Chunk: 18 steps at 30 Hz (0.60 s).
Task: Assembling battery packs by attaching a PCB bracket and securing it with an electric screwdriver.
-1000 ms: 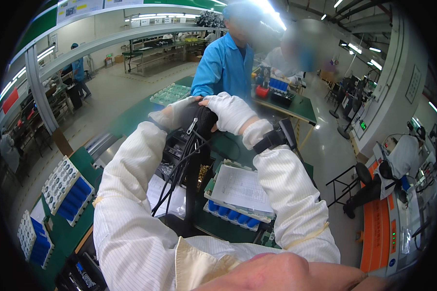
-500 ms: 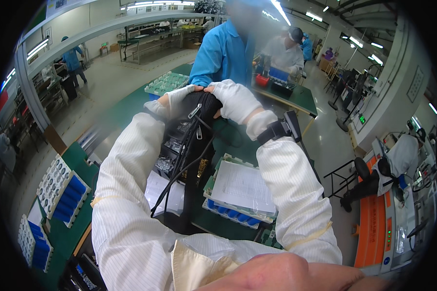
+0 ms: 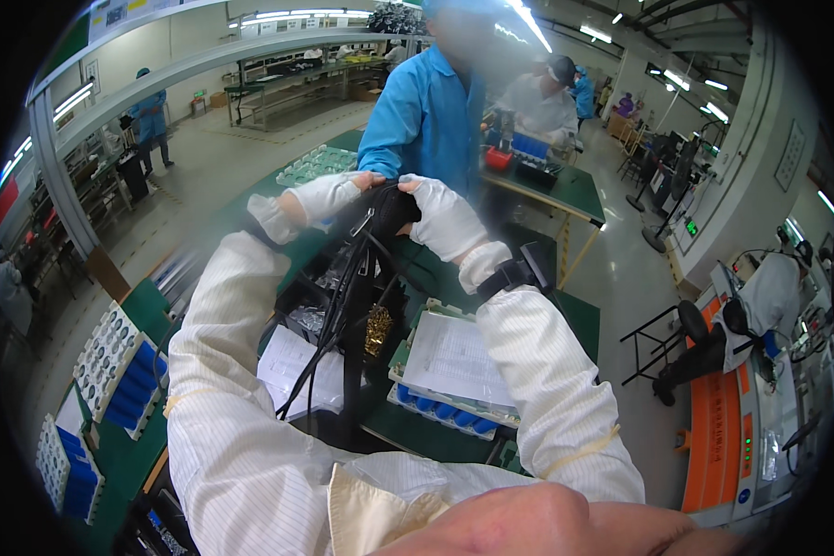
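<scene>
Both my hands, in white fingerless gloves, grip the top of a black fabric pouch (image 3: pixel 391 211) with silver zipper pulls, held up over the green bench. My left hand (image 3: pixel 332 196) pinches its upper left edge, and my right hand (image 3: pixel 443 221) wraps round its right side. The fingers behind the fabric are hidden. Black cords (image 3: pixel 329 338) hang from the pouch down toward me. Beneath it lies a dark box with small gold-coloured parts (image 3: pixel 377 331) and clear plastic bags (image 3: pixel 308 318). A black strap device (image 3: pixel 519 271) sits on my right wrist.
Loose paper sheets (image 3: pixel 296 369) lie below the cords. More paper (image 3: pixel 459 357) rests on a pale tray of blue cylinders (image 3: pixel 445 414). Further cylinder trays (image 3: pixel 120 371) stand at left. A person in a blue coat (image 3: pixel 426 111) stands just across the bench.
My hands and the pouch have shifted slightly left, and both forearms have moved left too. More of the gold-coloured parts shows beneath the cords.
</scene>
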Each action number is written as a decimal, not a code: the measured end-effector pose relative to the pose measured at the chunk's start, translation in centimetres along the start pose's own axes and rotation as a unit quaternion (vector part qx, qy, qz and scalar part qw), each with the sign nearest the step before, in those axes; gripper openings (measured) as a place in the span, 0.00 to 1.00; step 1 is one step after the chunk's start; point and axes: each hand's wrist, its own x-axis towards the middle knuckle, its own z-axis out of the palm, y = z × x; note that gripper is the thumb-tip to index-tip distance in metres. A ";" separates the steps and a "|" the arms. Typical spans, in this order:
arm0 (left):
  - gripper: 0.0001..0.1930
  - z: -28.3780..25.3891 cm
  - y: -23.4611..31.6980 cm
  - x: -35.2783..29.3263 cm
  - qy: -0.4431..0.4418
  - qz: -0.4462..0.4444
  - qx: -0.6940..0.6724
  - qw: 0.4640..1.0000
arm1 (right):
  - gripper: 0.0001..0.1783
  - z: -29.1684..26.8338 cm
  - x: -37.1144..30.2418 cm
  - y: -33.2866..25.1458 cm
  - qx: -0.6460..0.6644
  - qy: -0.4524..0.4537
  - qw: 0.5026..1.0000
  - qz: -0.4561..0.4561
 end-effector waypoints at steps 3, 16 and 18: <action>0.36 1.6 -0.3 -1.3 0.142 -0.126 -0.171 0.967 | 0.33 0.1 -0.8 -0.2 0.018 0.008 1.000 0.016; 0.21 -0.8 -20.1 -10.1 0.117 -0.038 -0.299 0.946 | 0.43 -3.8 -7.3 -7.5 0.164 0.026 0.960 0.225; 0.22 -5.5 -16.9 -11.4 0.111 -0.011 -0.255 0.960 | 0.41 -3.6 -6.6 -8.4 0.352 0.046 0.882 0.309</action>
